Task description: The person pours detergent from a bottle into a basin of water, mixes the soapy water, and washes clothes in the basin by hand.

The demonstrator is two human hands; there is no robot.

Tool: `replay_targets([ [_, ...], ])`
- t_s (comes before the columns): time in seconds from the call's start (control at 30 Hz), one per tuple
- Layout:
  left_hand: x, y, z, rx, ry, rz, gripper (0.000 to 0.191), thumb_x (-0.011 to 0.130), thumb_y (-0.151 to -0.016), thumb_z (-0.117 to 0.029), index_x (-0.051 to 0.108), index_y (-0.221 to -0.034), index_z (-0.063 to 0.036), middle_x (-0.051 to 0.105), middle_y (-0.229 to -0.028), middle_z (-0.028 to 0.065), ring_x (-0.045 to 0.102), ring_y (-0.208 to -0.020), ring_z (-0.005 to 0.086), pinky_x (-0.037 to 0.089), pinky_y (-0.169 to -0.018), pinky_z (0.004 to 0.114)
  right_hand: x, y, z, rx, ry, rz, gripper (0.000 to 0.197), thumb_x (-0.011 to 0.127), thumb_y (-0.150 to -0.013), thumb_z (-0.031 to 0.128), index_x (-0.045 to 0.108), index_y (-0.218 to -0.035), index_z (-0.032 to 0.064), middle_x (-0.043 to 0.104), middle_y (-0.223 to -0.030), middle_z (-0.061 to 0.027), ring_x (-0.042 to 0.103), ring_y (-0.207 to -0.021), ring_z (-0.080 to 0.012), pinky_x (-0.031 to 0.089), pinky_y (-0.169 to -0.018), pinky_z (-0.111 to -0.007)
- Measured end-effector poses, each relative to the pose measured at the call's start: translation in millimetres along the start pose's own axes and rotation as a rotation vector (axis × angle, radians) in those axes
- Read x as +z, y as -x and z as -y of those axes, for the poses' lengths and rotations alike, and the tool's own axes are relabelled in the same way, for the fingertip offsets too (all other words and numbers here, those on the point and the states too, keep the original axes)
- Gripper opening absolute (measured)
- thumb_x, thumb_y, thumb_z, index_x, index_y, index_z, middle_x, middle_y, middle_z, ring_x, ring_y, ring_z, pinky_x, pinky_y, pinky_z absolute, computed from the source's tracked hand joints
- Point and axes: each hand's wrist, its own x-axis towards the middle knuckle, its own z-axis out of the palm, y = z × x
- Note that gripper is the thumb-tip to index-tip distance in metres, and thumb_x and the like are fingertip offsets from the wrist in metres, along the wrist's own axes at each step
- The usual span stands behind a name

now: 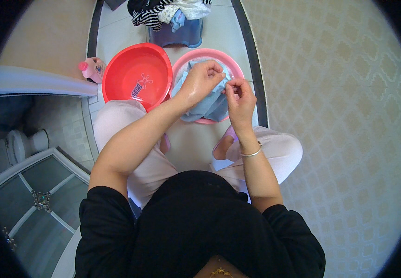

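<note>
Both of my hands are over a pink basin (237, 63) on the tiled floor between my feet. Inside it lies a wet, crumpled light blue cloth (205, 106), with whitish suds along the rim side. My left hand (200, 80), wet at the wrist, reaches across with its fingers curled and the thumb near the forefinger. Close beside it, my right hand (241, 100) has curled fingers and a bent thumb pointing toward the left hand. The fingertips meet in front of the cloth; whether they pinch a fold of it cannot be made out.
A red basin (131, 66) stands against the pink one on the left. Behind it is a pink bottle (94, 69). Striped and white clothes (172, 12) are heaped on a blue plastic stool (178, 34). A glass-paned door (40, 208) and a toilet (18, 146) are at left.
</note>
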Motion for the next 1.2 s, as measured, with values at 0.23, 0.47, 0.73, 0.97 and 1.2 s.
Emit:
replay_targets([
  [0.23,2,0,-10,-0.061,0.152,0.028,0.01,0.063,-0.085,-0.006,0.057,-0.094,-0.0027,0.06,-0.082,0.0006,0.055,-0.075,0.0041,0.044,-0.062,0.02,9,7,5,0.132,-0.327,-0.034,0.012,0.057,-0.088,0.0,0.05,-0.098,-0.0012,0.054,-0.087,-0.0056,0.058,-0.07,-0.01,0.046,-0.064,-0.023],
  [0.47,0,-1,1,0.165,-0.106,0.022,0.012,0.062,-0.083,-0.002,0.055,-0.093,-0.0007,0.059,-0.084,0.0018,0.055,-0.078,0.0065,0.045,-0.068,0.022,-4,-11,13,0.286,-0.374,0.067,0.007,0.057,-0.091,0.007,0.053,-0.095,0.003,0.052,-0.077,0.0006,0.048,-0.066,-0.0048,0.04,-0.059,-0.018],
  [0.73,0,2,-13,0.246,-0.218,0.143,0.017,0.06,-0.08,-0.003,0.055,-0.096,-0.003,0.06,-0.085,0.0057,0.06,-0.079,0.0139,0.048,-0.073,0.029,-17,-22,3,0.608,-0.805,0.169,0.015,0.051,-0.096,0.021,0.057,-0.095,0.0076,0.053,-0.079,0.0017,0.048,-0.069,-0.0056,0.038,-0.059,-0.019],
  [0.97,17,25,-23,0.711,-0.589,0.482,0.022,0.06,-0.076,-0.008,0.057,-0.098,-0.0084,0.063,-0.088,0.0132,0.062,-0.082,0.0328,0.05,-0.068,0.043,-9,-21,-60,0.925,-0.596,0.338,0.039,0.048,-0.095,0.024,0.05,-0.126,0.0008,0.061,-0.105,-0.0064,0.056,-0.097,-0.0161,0.048,-0.082,-0.033],
  [1.2,22,45,1,0.361,-0.742,0.776,0.036,0.058,-0.077,-0.01,0.045,-0.109,-0.0012,0.062,-0.073,0.0184,0.061,-0.07,0.0381,0.047,-0.058,0.048,3,-40,-121,1.15,-1.2,0.202,0.025,0.047,-0.086,0.011,0.061,-0.1,-0.0033,0.065,-0.096,-0.0155,0.064,-0.089,-0.0275,0.052,-0.084,-0.042],
])
